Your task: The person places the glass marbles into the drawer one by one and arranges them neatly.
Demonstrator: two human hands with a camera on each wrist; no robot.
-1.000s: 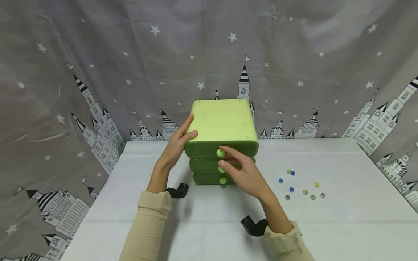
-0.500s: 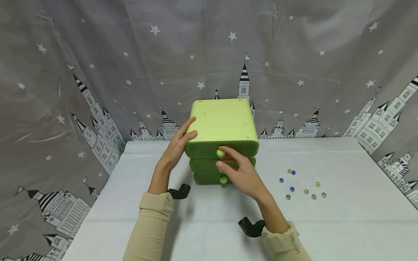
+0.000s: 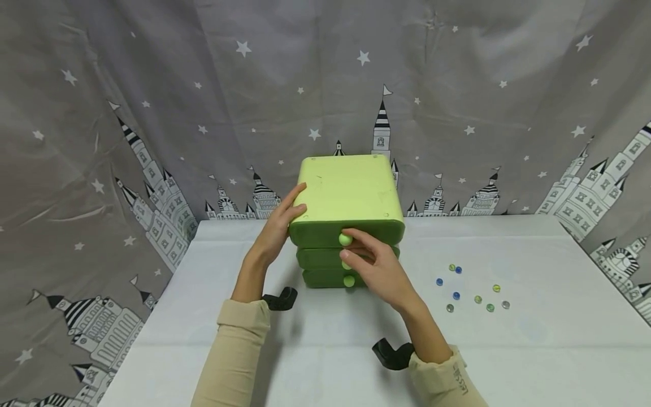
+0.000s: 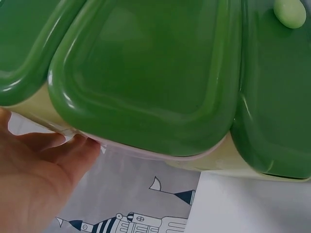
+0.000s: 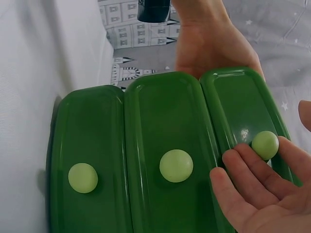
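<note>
A small cabinet (image 3: 351, 186) with a pale lime-green body and dark green drawer fronts stands mid-table. Its drawers are stacked in three tiers, each with a round knob, and all look pushed in. My left hand (image 3: 274, 229) rests against its upper left side, with the thumb and a finger over the top edge. My right hand (image 3: 383, 271) is at the top drawer's knob (image 5: 265, 145). In the right wrist view the index and middle fingertips lie on either side of that knob, fingers fairly straight, while the thumb (image 5: 305, 114) stands apart.
Several glass marbles (image 3: 478, 299), blue, yellow-green and clear, lie scattered on the white tablecloth (image 3: 549, 254) to the right. A grey curtain (image 3: 325, 73) printed with stars and castles hangs behind the table. Black wrist mounts (image 3: 393, 355) project from both sleeves.
Almost nothing differs. My right wrist has shifted slightly left, with its fingers still at the top knob. My left hand keeps its place on the cabinet, and the drawers have not moved.
</note>
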